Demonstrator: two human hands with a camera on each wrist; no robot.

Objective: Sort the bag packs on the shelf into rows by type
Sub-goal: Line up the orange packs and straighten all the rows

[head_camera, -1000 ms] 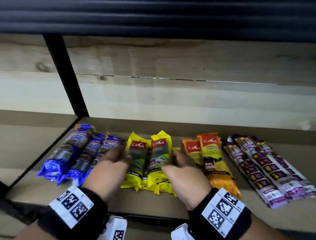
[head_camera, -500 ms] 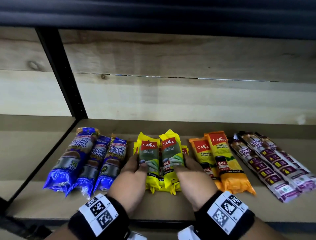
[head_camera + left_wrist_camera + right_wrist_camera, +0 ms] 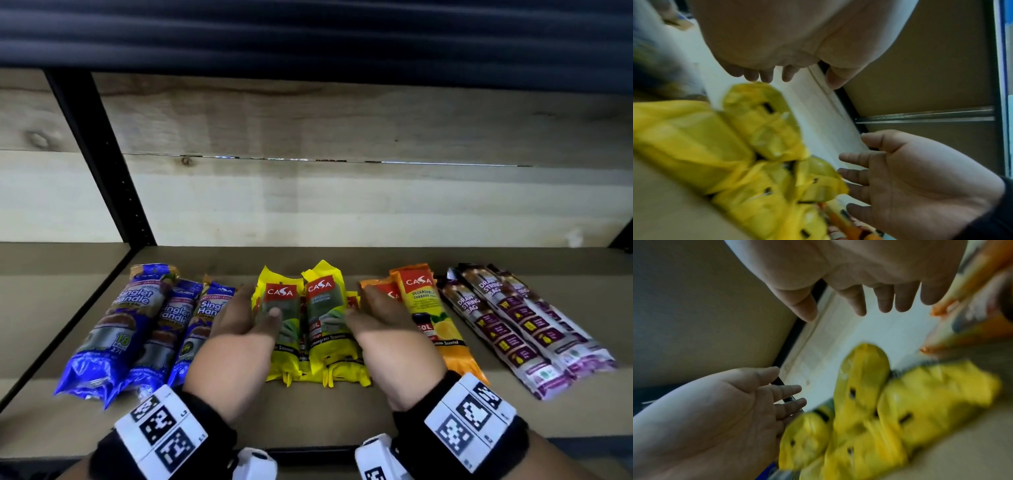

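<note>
Four kinds of bag packs lie side by side on the brown shelf. From left to right they are blue packs, yellow packs, orange packs and purple drawstring packs. My left hand lies along the left side of the yellow group, thumb on the leftmost yellow pack. My right hand lies along its right side, between yellow and orange. The wrist views show both hands with straight, spread fingers beside the blurred yellow packs, gripping nothing.
A pale wooden back wall closes the shelf behind the packs. A black metal upright stands at the left, with another shelf bay beyond it. A dark shelf edge hangs overhead. Bare shelf board runs behind the packs.
Both hands have stayed at the sides of the yellow packs and drawn them closer together and straighter. The head view has shifted slightly.
</note>
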